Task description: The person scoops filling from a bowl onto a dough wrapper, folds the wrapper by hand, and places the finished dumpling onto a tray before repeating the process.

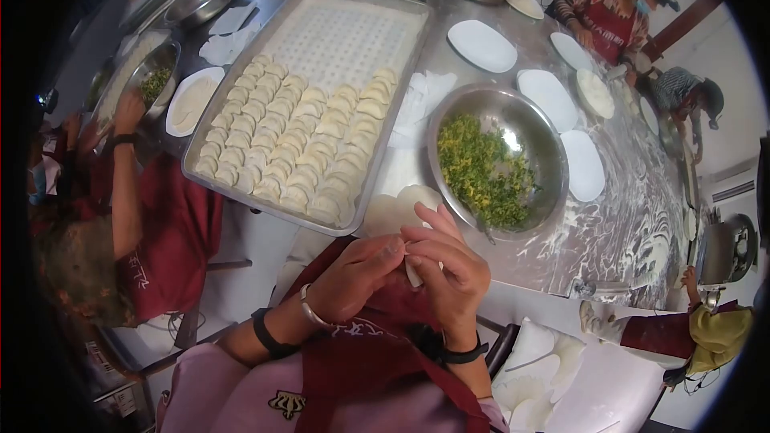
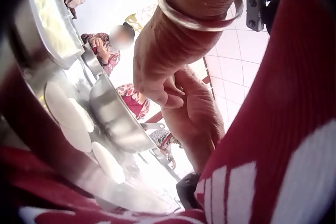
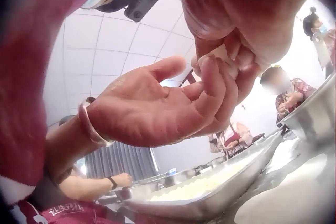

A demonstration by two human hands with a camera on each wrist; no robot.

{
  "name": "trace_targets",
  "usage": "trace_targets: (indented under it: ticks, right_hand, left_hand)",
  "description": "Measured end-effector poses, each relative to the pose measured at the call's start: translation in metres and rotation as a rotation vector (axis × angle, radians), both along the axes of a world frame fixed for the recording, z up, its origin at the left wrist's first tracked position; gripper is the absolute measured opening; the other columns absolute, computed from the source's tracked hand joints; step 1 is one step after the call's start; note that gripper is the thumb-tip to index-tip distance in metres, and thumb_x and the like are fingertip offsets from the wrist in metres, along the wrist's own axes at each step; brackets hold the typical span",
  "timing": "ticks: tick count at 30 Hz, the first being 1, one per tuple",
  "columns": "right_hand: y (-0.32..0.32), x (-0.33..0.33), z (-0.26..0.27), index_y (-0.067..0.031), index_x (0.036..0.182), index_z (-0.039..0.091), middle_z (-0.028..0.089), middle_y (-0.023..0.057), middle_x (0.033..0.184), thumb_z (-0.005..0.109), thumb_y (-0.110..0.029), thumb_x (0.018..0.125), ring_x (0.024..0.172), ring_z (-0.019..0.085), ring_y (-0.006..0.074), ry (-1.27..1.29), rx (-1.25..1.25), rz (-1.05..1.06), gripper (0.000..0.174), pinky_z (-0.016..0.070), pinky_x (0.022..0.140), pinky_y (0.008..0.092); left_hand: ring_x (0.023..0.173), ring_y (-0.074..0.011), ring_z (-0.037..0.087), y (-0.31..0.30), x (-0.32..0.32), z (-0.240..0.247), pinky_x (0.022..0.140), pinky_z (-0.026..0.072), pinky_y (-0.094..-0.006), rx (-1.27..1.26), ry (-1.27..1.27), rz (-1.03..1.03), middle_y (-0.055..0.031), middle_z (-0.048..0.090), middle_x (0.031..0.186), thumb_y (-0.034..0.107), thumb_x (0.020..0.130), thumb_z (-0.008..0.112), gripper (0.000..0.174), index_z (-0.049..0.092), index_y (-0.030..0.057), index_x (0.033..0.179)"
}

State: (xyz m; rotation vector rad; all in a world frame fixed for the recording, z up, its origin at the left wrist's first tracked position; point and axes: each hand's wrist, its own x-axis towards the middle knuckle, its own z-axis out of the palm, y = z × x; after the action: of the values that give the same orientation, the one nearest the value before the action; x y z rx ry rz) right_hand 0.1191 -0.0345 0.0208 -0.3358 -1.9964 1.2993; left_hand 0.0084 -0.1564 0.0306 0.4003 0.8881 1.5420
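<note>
Both hands meet over the apron, just off the table's near edge, around a small white dumpling [image 3: 216, 56]. Much of the dumpling is hidden by fingers; a pale flap of its dough shows between them. My left hand [image 1: 353, 271], with a silver bangle on its wrist, holds it from one side with curled fingers. My right hand [image 1: 455, 274] pinches the dough from the other side. Ahead and to the left, a metal tray [image 1: 189, 162] holds rows of shaped dumplings [image 1: 297, 144]. A steel bowl [image 1: 553, 140] of chopped green and yellow filling [image 1: 485, 172] stands ahead to the right.
Round dough wrappers [image 1: 405, 207] lie at the table's near edge between tray and bowl. White plates [image 1: 483, 45] stand beyond the bowl, and flour streaks the metal table [image 1: 609, 224]. A person in a red apron [image 1: 172, 232] works at the left; others stand across the table.
</note>
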Motion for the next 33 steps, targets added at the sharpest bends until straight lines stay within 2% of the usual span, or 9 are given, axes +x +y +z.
trace_targets:
  ticks: [5,8,11,16,19,22,25,31,33]
  right_hand:
    - [0.001,0.001,0.001,-0.0006,0.089,0.072,0.073,0.0116,0.097,0.072,-0.001,0.079,0.118,0.062,0.0355,-0.052,0.048,0.029,0.01,0.0368,0.11,0.0544]
    - [0.0,-0.001,0.004,-0.0007,0.09,0.072,0.073,0.0117,0.099,0.072,-0.002,0.079,0.119,0.062,0.0359,-0.056,0.017,0.036,0.011,0.0364,0.111,0.0548]
    - [-0.002,-0.002,0.005,-0.0012,0.091,0.072,0.073,0.0122,0.102,0.072,-0.001,0.078,0.121,0.06,0.0368,-0.034,-0.036,0.073,0.013,0.0349,0.111,0.0548]
    - [0.001,0.001,-0.003,-0.0015,0.096,0.072,0.072,0.0138,0.108,0.073,0.001,0.075,0.126,0.056,0.0382,-0.054,0.039,0.145,0.021,0.0324,0.113,0.0552]
    - [-0.007,-0.002,-0.001,-0.0018,0.1,0.072,0.07,0.0152,0.114,0.074,0.002,0.074,0.133,0.05,0.0369,-0.14,0.009,0.074,0.027,0.0355,0.111,0.0511]
    - [-0.019,-0.002,0.009,-0.0016,0.103,0.072,0.068,0.0162,0.119,0.076,0.002,0.072,0.139,0.043,0.0359,-0.074,-0.286,-0.029,0.031,0.0384,0.11,0.0452]
    - [-0.02,0.0,0.009,-0.0018,0.109,0.072,0.067,0.0166,0.123,0.074,0.001,0.075,0.141,0.04,0.0355,-0.1,-0.248,-0.067,0.035,0.0398,0.109,0.041]
    - [-0.003,0.005,-0.017,-0.001,0.114,0.069,0.066,0.0159,0.125,0.07,-0.001,0.08,0.14,0.041,0.0382,-0.077,0.163,0.055,0.034,0.0387,0.109,0.0444]
    - [-0.005,0.0,-0.008,-0.0012,0.115,0.068,0.065,0.015,0.127,0.073,-0.008,0.08,0.14,0.041,0.0383,-0.136,0.159,0.024,0.036,0.038,0.109,0.0455]
  left_hand:
    - [0.089,-0.0082,0.055,-0.001,-0.003,-0.005,0.083,0.0465,-0.0248,-0.021,0.089,-0.035,-0.0019,0.059,0.1,0.038,0.107,0.039,0.042,0.058,0.0012,0.115]
    - [0.119,-0.0191,0.056,-0.005,-0.008,-0.011,0.102,0.0457,-0.0374,-0.009,0.078,-0.104,-0.0114,0.058,0.126,0.039,0.108,0.035,0.051,0.047,-0.0024,0.135]
    - [0.091,-0.0084,0.056,-0.004,-0.003,-0.004,0.083,0.0473,-0.0256,-0.034,0.068,-0.047,-0.0028,0.06,0.103,0.039,0.107,0.039,0.044,0.058,0.0009,0.117]
    - [0.097,-0.0101,0.058,-0.003,-0.002,0.006,0.087,0.0485,-0.0285,-0.043,0.024,-0.026,-0.0044,0.059,0.11,0.039,0.107,0.04,0.046,0.054,0.0003,0.127]
    - [0.099,-0.0109,0.058,-0.002,-0.002,0.001,0.091,0.048,-0.0295,-0.015,-0.077,-0.002,-0.0055,0.059,0.116,0.039,0.107,0.04,0.047,0.051,0.0004,0.132]
    - [0.103,-0.0114,0.058,-0.004,-0.003,-0.002,0.094,0.0476,-0.0302,0.0,-0.14,0.012,-0.0062,0.057,0.121,0.037,0.107,0.04,0.045,0.048,0.001,0.134]
    - [0.109,-0.0115,0.057,-0.005,-0.001,-0.002,0.095,0.0473,-0.0305,0.021,-0.174,0.02,-0.0064,0.057,0.122,0.034,0.107,0.04,0.042,0.047,0.0015,0.133]
    - [0.109,-0.012,0.056,0.0,0.003,0.012,0.096,0.0469,-0.0313,0.03,-0.161,0.07,-0.0056,0.057,0.121,0.031,0.108,0.04,0.038,0.048,0.0022,0.131]
    - [0.107,-0.0125,0.056,0.001,0.001,0.01,0.095,0.0469,-0.0317,0.041,-0.159,0.065,-0.0057,0.056,0.121,0.031,0.107,0.04,0.039,0.048,0.002,0.132]
